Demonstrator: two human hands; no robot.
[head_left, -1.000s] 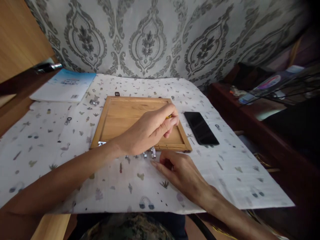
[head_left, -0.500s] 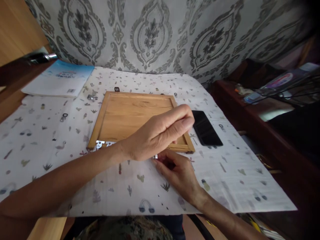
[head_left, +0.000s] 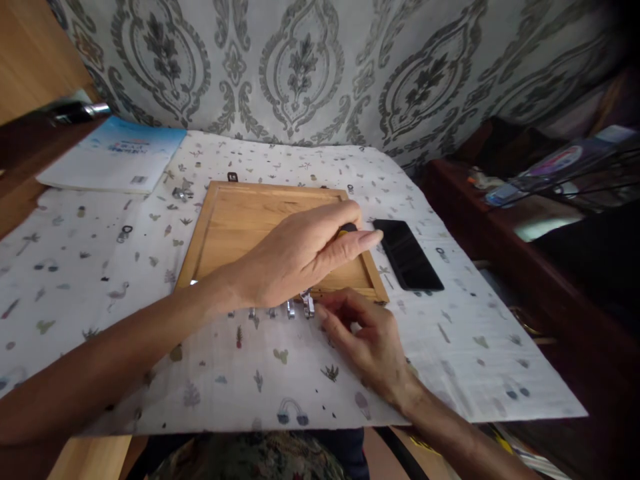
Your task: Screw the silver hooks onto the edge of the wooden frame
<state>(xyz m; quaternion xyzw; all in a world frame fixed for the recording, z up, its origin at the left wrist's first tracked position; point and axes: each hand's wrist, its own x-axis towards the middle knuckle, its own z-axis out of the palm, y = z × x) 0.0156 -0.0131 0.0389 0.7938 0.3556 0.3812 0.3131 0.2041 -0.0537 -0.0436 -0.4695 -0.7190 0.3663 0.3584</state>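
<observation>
A shallow wooden tray (head_left: 235, 227) lies on the patterned cloth in front of me. My left hand (head_left: 300, 257) hovers over its near right corner, fingers closed round a small tool with a yellow and black handle (head_left: 345, 230). Just below it, my right hand (head_left: 367, 340) rests on the cloth with its fingers curled and pinched at the tray's near edge, beside a row of small metal hinge pieces (head_left: 297, 308). What the right fingers pinch is hidden.
A black phone (head_left: 407, 253) lies right of the tray. A white and blue booklet (head_left: 113, 157) sits at the far left, with small metal parts (head_left: 181, 194) scattered near it. A dark shelf (head_left: 500, 220) with clutter stands at the right.
My left hand dropped back down over the tray's corner after rising toward the phone. My right hand slid slightly right along the tray's near edge, uncovering the metal pieces.
</observation>
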